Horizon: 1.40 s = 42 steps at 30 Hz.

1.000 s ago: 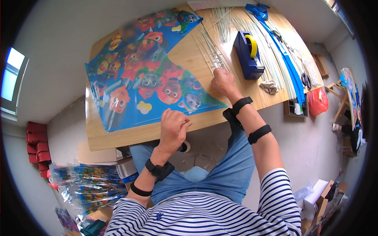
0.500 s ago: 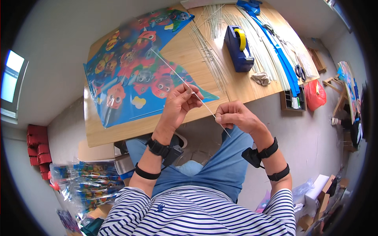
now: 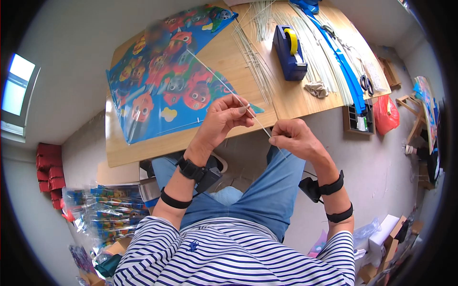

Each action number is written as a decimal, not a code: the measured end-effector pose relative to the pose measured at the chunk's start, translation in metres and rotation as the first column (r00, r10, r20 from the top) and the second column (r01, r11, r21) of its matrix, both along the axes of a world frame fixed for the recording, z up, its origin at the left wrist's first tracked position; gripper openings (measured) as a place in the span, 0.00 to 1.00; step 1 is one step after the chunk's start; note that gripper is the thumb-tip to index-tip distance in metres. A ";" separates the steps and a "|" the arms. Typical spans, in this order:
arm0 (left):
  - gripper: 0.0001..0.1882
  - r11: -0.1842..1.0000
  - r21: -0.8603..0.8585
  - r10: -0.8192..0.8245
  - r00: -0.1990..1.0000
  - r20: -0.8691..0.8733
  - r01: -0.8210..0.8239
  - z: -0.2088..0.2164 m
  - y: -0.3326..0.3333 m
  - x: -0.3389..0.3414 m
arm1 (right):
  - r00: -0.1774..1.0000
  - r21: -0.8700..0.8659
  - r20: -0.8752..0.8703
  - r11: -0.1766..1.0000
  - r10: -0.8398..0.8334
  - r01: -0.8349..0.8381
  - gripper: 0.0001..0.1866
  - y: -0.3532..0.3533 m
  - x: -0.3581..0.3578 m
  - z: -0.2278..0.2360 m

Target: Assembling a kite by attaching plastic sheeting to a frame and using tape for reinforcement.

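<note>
A thin white rod (image 3: 210, 70) slants across in front of me, its upper end over the printed sheet and its lower end past my right hand. My left hand (image 3: 226, 117) pinches it near the middle between thumb and fingers. Closer to the lower end, the thumb and bent forefinger of my right hand (image 3: 296, 139) are closed on the same rod. Beneath the rod's upper part lies a glossy blue plastic sheet (image 3: 168, 113) printed with colourful cartoon figures. Another thin rod with a small white piece (image 3: 198, 121) on it rests along the sheet's near edge.
On the wooden table (image 3: 138, 155) stand a dark blue tape dispenser (image 3: 290, 59) with yellow tape, bundled pale rods (image 3: 253, 62), blue strips (image 3: 350, 83), scissors (image 3: 366, 85) and a crumpled cloth (image 3: 316, 89). A red bag (image 3: 385, 116) hangs by the right edge; packed printed sheets (image 3: 112, 214) lie lower left.
The view has shifted slightly, with the table higher in it. Both hands have moved a little to the right, still pinching the rod.
</note>
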<state>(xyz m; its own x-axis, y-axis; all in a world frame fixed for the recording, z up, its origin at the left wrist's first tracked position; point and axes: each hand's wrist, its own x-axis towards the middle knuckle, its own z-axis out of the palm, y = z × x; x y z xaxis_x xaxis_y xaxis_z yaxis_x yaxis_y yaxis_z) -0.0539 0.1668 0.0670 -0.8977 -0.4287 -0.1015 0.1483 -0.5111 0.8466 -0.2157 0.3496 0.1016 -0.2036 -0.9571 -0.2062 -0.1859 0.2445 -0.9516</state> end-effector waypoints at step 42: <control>0.05 0.991 0.031 0.126 0.985 0.116 -0.130 -0.011 -0.015 -0.003 | 0.700 -0.167 -0.294 0.756 -0.651 0.633 0.12 -0.053 -0.118 -0.045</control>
<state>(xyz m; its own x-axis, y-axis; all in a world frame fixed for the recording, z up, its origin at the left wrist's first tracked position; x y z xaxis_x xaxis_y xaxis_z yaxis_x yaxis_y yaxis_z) -0.0569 0.1520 0.0564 -0.8174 -0.5331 -0.2184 0.1184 -0.5264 0.8420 -0.3340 0.2970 0.0562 -0.8169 -0.5763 0.0256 -0.2901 0.3721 -0.8817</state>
